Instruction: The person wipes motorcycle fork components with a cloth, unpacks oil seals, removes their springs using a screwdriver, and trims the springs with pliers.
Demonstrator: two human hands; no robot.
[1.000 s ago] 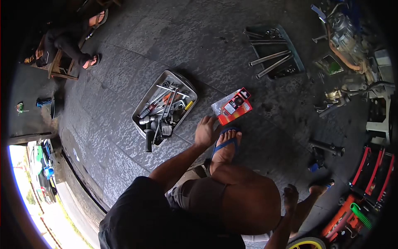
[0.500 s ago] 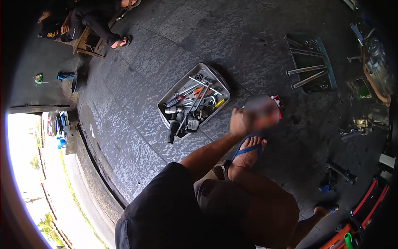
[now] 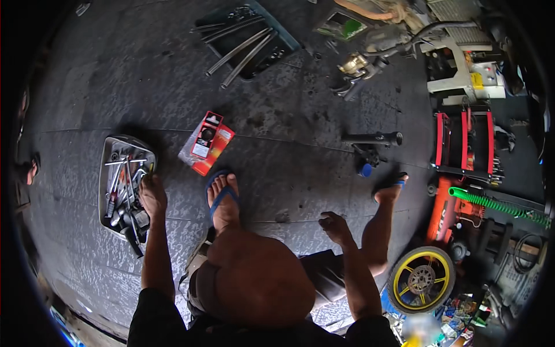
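My left hand (image 3: 152, 195) is over the right rim of a grey tray (image 3: 103, 194) full of hand tools. Its fingers stretch toward the tools, and I see nothing held in them. Inside the tray are wrenches, metal rods and a black-handled tool (image 3: 132, 242) that sticks out over the near edge. My right hand (image 3: 336, 227) hovers over the floor beside my knee, its fingers curled; whatever they may hold is hidden. Between the tray and the far tray lies a red and black package (image 3: 206, 136) on a red-orange packet (image 3: 215, 155), in front of my sandalled left foot.
A dark tray (image 3: 287, 40) with metal tubes stands farther off. At right are a black cylindrical part (image 3: 373, 139), a red tool rack (image 3: 464, 141), a green coiled hose (image 3: 497, 208) and a yellow-rimmed wheel (image 3: 421, 280). Engine parts (image 3: 358, 66) lie at the far right.
My view has turned to the right, so the trays appear farther left. My left hand has moved from beside the red package to the tool tray. My right hand has come into view.
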